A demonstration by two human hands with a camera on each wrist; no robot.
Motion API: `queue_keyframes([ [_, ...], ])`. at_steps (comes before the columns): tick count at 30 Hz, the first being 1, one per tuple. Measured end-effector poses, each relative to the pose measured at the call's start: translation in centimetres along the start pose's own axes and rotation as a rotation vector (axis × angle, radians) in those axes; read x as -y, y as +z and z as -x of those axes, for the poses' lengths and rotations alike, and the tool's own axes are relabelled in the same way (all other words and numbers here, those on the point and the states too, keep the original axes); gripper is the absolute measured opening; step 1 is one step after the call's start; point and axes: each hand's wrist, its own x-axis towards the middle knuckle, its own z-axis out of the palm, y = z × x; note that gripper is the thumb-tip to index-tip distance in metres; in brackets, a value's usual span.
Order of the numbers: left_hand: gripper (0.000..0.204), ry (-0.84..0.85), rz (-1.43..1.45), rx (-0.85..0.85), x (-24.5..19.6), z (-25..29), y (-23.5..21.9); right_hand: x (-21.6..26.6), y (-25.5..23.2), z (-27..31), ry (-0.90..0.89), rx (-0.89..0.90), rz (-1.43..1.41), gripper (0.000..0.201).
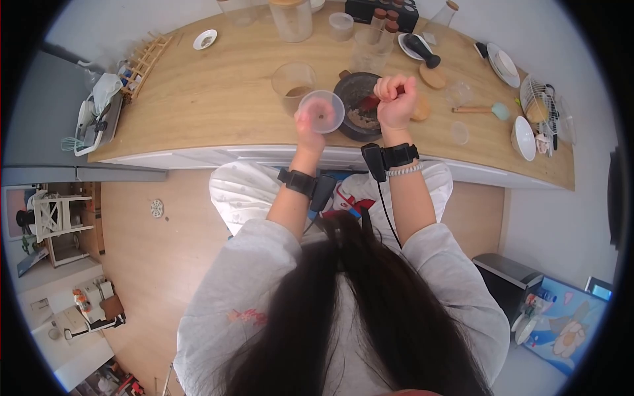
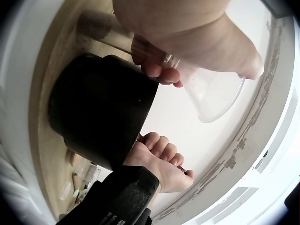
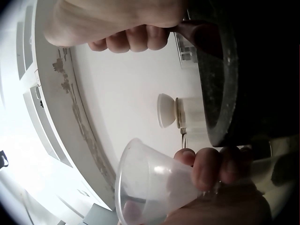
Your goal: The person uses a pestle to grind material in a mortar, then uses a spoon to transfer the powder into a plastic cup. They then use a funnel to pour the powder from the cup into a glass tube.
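My left hand (image 1: 309,137) grips a clear plastic funnel (image 1: 328,105) by its narrow end, fingers curled round the neck. The funnel's wide mouth faces up towards the head camera, beside a dark stone mortar (image 1: 356,84). My right hand (image 1: 396,104) holds a dark red spoon (image 3: 201,35) by its handle, fingers curled in. The spoon's bowl is inside the mortar's rim, above light brown crumbs (image 1: 362,119). Just behind the funnel stands a clear cup (image 1: 286,74) with brown powder at its bottom.
A black pestle (image 1: 422,51) lies across a white plate at the back. Further right are wooden lids (image 1: 432,76), a spatula (image 1: 500,111) and a white bowl (image 1: 524,138). Clear jars (image 1: 290,23) line the wall. A wooden rack (image 1: 146,65) is at left.
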Motion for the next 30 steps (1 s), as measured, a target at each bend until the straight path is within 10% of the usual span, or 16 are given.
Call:
queue_keyframes([
  [30, 0.058, -0.007, 0.025, 0.019, 0.07, 0.02, -0.14, 0.19, 0.36, 0.11, 0.148, 0.222, 0.194, 0.050],
])
